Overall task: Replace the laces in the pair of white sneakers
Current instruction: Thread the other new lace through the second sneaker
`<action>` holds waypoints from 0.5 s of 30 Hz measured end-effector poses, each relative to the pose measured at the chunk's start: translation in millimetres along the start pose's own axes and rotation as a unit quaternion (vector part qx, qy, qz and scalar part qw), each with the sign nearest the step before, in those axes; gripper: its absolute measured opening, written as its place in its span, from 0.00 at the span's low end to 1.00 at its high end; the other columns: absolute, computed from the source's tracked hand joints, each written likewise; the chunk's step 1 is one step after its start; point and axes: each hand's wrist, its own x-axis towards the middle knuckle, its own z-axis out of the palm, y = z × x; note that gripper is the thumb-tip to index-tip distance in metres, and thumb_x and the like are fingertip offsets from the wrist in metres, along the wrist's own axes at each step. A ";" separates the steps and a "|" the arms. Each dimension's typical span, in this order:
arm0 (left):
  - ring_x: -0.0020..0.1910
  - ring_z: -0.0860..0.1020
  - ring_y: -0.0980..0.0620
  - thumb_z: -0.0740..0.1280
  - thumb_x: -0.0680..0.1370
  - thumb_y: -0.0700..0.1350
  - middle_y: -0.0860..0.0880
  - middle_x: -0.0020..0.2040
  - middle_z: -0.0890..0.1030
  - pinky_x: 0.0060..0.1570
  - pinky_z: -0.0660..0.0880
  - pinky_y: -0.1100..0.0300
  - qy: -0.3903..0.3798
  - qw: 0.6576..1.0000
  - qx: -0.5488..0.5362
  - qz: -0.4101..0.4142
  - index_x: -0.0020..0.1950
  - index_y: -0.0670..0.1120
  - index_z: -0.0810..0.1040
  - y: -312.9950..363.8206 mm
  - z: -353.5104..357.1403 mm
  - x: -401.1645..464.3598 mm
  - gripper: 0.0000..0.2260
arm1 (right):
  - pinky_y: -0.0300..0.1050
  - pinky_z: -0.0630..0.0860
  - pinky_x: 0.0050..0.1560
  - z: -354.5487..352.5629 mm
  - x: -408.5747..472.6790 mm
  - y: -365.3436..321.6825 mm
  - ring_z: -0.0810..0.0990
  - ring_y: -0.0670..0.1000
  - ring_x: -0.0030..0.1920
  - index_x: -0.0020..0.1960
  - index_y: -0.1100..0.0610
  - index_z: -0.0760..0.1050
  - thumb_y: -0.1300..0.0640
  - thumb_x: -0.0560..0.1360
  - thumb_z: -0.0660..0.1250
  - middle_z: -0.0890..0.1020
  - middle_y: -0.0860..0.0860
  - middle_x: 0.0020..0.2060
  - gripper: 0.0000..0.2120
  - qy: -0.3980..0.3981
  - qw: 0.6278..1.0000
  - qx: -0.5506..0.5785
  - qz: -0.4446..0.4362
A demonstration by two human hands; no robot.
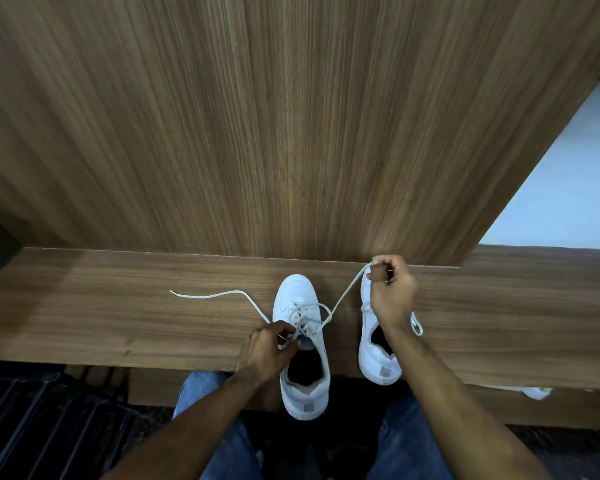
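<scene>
Wooden shelf [118, 306] and back panel [291, 116]: brown wood-grain laminate, smooth, low sheen (fine straight grain lines). Both white sneakers [300, 306] [369, 355]: smooth leather-look uppers, matt, dark linings. Lace [347, 292]: white woven cloth cord. Jeans [229, 445]: blue denim. Floor mat [49, 420]: dark, ribbed.
</scene>
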 end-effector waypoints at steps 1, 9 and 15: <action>0.47 0.81 0.56 0.70 0.71 0.54 0.58 0.46 0.83 0.45 0.75 0.60 0.006 1.000 0.010 0.000 0.51 0.55 0.80 1.2 0.9 -0.5 0.10 | 0.50 0.77 0.48 -1.7 -4.3 1.8 0.80 0.52 0.45 0.45 0.49 0.76 0.64 0.73 0.64 0.81 0.46 0.44 0.10 -0.026 0.995 -0.089 -0.026; 0.52 0.81 0.52 0.69 0.73 0.52 0.54 0.48 0.85 0.49 0.75 0.59 0.018 0.999 0.034 -0.013 0.53 0.55 0.83 5.2 0.5 4.4 0.11 | 0.48 0.68 0.63 18.9 -61.6 41.0 0.71 0.54 0.64 0.57 0.52 0.79 0.54 0.77 0.59 0.77 0.51 0.58 0.13 -0.404 0.804 -0.407 -0.158; 0.51 0.82 0.52 0.67 0.73 0.53 0.54 0.47 0.85 0.47 0.75 0.59 0.006 0.999 0.036 -0.023 0.53 0.55 0.83 1.0 -0.3 4.6 0.10 | 0.45 0.73 0.47 22.0 -38.4 16.8 0.79 0.51 0.46 0.44 0.51 0.78 0.60 0.77 0.62 0.82 0.49 0.42 0.08 -0.253 0.956 -0.136 0.055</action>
